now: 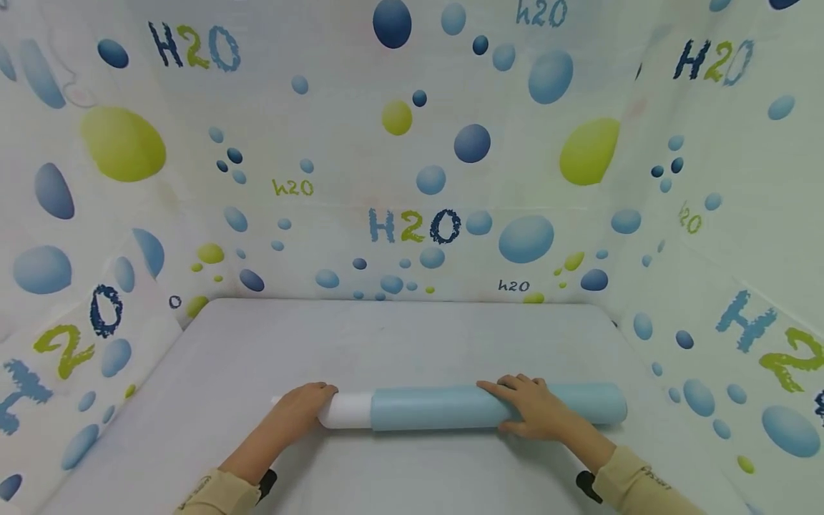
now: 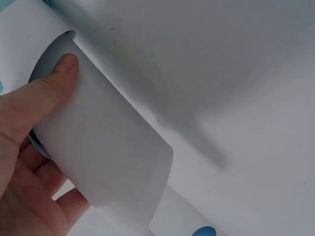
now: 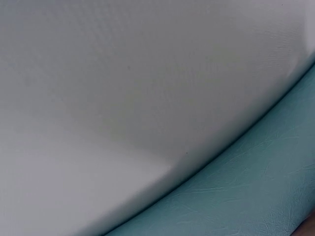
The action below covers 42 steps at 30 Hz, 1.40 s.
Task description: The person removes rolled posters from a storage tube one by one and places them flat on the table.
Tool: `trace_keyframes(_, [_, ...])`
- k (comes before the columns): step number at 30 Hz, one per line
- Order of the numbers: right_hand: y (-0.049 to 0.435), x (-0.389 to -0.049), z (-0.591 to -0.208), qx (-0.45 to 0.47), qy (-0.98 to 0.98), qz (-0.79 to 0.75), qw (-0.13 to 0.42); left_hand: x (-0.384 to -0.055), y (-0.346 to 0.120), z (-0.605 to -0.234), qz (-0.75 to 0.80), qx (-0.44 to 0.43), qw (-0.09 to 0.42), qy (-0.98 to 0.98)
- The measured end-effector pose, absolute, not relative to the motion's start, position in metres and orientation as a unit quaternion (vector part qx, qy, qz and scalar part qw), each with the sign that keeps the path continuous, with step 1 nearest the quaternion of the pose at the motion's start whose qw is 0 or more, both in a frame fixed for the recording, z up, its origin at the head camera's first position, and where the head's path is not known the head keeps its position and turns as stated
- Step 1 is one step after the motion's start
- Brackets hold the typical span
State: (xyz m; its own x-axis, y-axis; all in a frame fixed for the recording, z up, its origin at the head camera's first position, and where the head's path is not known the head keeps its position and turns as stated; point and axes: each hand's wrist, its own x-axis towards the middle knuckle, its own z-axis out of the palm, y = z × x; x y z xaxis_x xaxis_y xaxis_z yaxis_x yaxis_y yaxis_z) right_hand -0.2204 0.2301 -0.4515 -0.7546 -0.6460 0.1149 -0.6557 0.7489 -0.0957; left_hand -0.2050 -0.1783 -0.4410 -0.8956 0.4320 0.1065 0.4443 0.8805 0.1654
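A rolled-up sheet [image 1: 431, 409], light blue outside, lies crosswise on the white table. From its left end a white rolled part [image 1: 347, 412] sticks out. My left hand [image 1: 301, 409] grips that white end. In the left wrist view, the thumb of the left hand [image 2: 34, 110] presses on the pale inner roll [image 2: 108, 132], and the other fingers curl beneath it. My right hand [image 1: 533, 409] rests over the blue part, its index finger and thumb stretched leftward. Close up in the right wrist view, the blue surface [image 3: 236, 177] looks finely creased; only a sliver of hand shows there.
The white table [image 1: 386, 336] extends behind and in front of the roll. Around its back and sides hang white sheets [image 1: 347, 143] printed with blue and green drops and H2O lettering. A dark band [image 1: 589, 486] sits at the right wrist.
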Motion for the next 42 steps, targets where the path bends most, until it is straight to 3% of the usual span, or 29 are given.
trace_keyframes(11, [0.232,-0.223,-0.450,0.359,-0.929,0.076,0.043,-0.209,-0.169,-0.439,-0.135,-0.223,-0.038,-0.965])
trace_keyframes(21, [0.233,-0.225,-0.452,0.350,-0.933,0.070,0.034,-0.214,-0.149,-0.438,-0.106,-0.272,-0.011,-0.956])
trace_keyframes(42, [0.236,-0.223,-0.452,0.352,-0.932,0.077,0.040,-0.213,-0.144,-0.443,-0.082,-0.264,0.017,-0.961])
